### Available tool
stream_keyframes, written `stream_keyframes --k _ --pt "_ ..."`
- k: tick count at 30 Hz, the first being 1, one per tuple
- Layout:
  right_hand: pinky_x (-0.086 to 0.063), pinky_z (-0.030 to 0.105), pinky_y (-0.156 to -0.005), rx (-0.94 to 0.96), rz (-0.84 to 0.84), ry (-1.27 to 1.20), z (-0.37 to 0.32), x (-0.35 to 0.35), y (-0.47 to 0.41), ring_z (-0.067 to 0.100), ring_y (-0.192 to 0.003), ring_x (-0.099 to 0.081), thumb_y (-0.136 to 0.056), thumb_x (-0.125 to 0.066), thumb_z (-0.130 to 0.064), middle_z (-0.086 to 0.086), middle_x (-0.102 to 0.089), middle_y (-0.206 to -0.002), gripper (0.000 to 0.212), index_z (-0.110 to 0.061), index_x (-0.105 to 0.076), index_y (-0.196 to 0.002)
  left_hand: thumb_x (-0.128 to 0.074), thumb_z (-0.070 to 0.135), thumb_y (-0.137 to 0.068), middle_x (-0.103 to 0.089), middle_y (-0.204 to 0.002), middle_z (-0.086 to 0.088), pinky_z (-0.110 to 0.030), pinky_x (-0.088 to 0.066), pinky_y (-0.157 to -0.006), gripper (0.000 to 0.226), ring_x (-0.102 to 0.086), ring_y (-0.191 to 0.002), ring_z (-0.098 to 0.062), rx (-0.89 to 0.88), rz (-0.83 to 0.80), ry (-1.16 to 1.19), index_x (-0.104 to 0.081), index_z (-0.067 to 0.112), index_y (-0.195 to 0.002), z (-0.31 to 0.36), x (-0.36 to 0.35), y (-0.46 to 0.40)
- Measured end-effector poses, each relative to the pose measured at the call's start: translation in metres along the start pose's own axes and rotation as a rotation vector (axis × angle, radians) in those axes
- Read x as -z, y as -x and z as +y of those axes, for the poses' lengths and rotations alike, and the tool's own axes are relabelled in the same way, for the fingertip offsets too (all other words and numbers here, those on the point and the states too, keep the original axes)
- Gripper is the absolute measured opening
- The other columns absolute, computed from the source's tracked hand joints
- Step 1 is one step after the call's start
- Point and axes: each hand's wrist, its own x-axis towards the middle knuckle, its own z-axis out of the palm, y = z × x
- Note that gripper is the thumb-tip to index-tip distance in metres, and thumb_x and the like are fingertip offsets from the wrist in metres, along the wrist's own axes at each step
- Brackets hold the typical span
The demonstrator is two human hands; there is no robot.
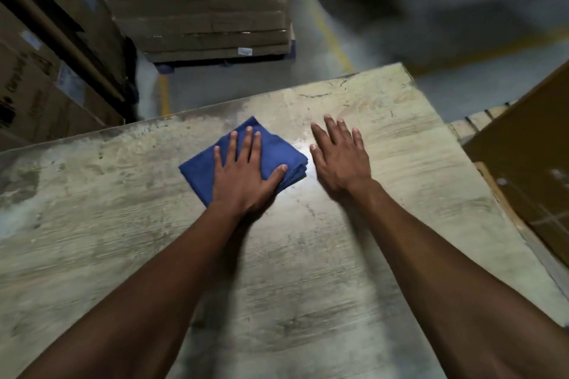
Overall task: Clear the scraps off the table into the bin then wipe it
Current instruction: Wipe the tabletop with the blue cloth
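Flat beneath the left hand's (243, 177) fingers (248, 144), blue cloth (197, 168).

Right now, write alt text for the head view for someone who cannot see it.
A person's left hand presses flat on a folded blue cloth lying on a worn, pale wooden table, while the right hand lies open just beside the cloth. Wrapped stacks of brown cardboard boxes stand on the grey floor beyond.

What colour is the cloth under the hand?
Blue cloth, seen best in the head view.
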Motion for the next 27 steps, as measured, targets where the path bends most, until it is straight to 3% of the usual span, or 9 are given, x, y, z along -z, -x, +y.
stream_keyframes --k 6,12,14,16,18,20,22,24,27 --pt "-0.012 0.048 -0.134 -0.097 0.029 -0.168 -0.006 0.006 0.05 0.025 -0.165 -0.02 -0.116 -0.025 -0.042 0.004 -0.027 -0.177 0.055 -0.022 -0.038 -0.166 -0.01 0.088 -0.099 0.011 -0.181 0.005 -0.056 0.009 -0.133 0.098 0.018 -0.166 -0.021 -0.215 -0.028 -0.005 0.006 0.025 -0.173 0.019 -0.005 0.067" --pt "-0.037 0.04 -0.123 -0.153 0.177 -0.412 -0.077 0.012 0.133 0.024 -0.142 -0.051 -0.109 -0.022 -0.048 0.007 -0.058 -0.153 0.064 -0.015 -0.058 -0.15 -0.018 0.083 -0.091 0.025 -0.177 0.003 -0.057 0.012 -0.132 0.105 0.024 -0.165 -0.024 -0.305 -0.116 0.045 0.013 0.023 -0.172 0.055 -0.014 0.136" --pt "-0.039 0.04 -0.121 -0.169 0.18 -0.521 -0.103 0.01 0.152 0.023 -0.135 -0.056 -0.11 -0.024 -0.045 0.008 -0.064 -0.144 0.061 -0.012 -0.063 -0.143 -0.013 0.076 -0.091 0.016 -0.178 0.005 -0.049 0.015 -0.132 0.098 0.015 -0.167 -0.018 -0.329 -0.174 0.137 0.005 0.026 -0.173 0.054 -0.004 0.136" --pt "-0.03 0.039 -0.127 -0.262 0.149 -0.683 -0.118 0.011 0.159 0.021 -0.146 -0.049 -0.115 -0.027 -0.039 0.008 -0.058 -0.154 0.055 -0.011 -0.058 -0.15 -0.022 0.053 -0.105 -0.025 -0.178 0.002 -0.035 0.0 -0.134 0.071 -0.017 -0.165 -0.014 -0.32 -0.176 0.432 -0.026 0.027 -0.171 0.044 0.014 0.131" --pt "-0.013 0.039 -0.134 -0.322 0.053 -0.678 -0.125 0.01 0.158 0.019 -0.162 -0.026 -0.118 -0.025 -0.039 0.007 -0.038 -0.172 0.055 -0.012 -0.042 -0.163 -0.035 0.029 -0.104 -0.054 -0.162 -0.001 -0.026 -0.023 -0.129 0.058 -0.043 -0.154 -0.016 -0.24 -0.109 0.698 -0.054 0.023 -0.158 0.017 0.028 0.119" --pt "0.003 0.044 -0.135 -0.298 -0.054 -0.455 -0.132 -0.002 0.156 0.02 -0.168 -0.002 -0.117 -0.02 -0.047 0.007 -0.015 -0.181 0.063 -0.013 -0.025 -0.17 -0.037 0.026 -0.097 -0.057 -0.16 -0.003 -0.036 -0.029 -0.13 0.061 -0.041 -0.157 -0.02 -0.237 -0.036 0.632 -0.06 0.02 -0.153 -0.016 0.036 0.098" --pt "0.013 0.047 -0.133 -0.312 -0.1 -0.257 -0.14 -0.02 0.154 0.02 -0.167 0.012 -0.114 -0.014 -0.057 0.006 0.002 -0.182 0.073 -0.014 -0.011 -0.173 -0.034 0.029 -0.098 -0.048 -0.167 0.0 -0.046 -0.022 -0.133 0.064 -0.031 -0.162 -0.022 -0.289 -0.061 0.473 -0.055 0.022 -0.158 -0.048 0.032 0.078" --pt "0.014 0.05 -0.133 -0.335 -0.046 -0.093 -0.149 -0.036 0.151 0.023 -0.167 0.014 -0.111 -0.008 -0.061 0.008 0.005 -0.181 0.079 -0.013 -0.009 -0.173 -0.032 0.032 -0.101 -0.04 -0.171 0.004 -0.047 -0.017 -0.134 0.063 -0.026 -0.164 -0.021 -0.368 -0.072 0.374 -0.05 0.026 -0.161 -0.066 0.025 0.063" --pt "0.008 0.053 -0.134 -0.325 0.078 0.068 -0.154 -0.051 0.149 0.031 -0.168 0.005 -0.105 -0.011 -0.06 0.017 -0.005 -0.18 0.086 -0.005 -0.021 -0.17 -0.031 0.049 -0.111 -0.043 -0.169 0.009 -0.045 -0.017 -0.134 0.056 -0.028 -0.162 -0.014 -0.374 -0.035 0.438 -0.056 0.03 -0.157 -0.065 0.024 0.048"
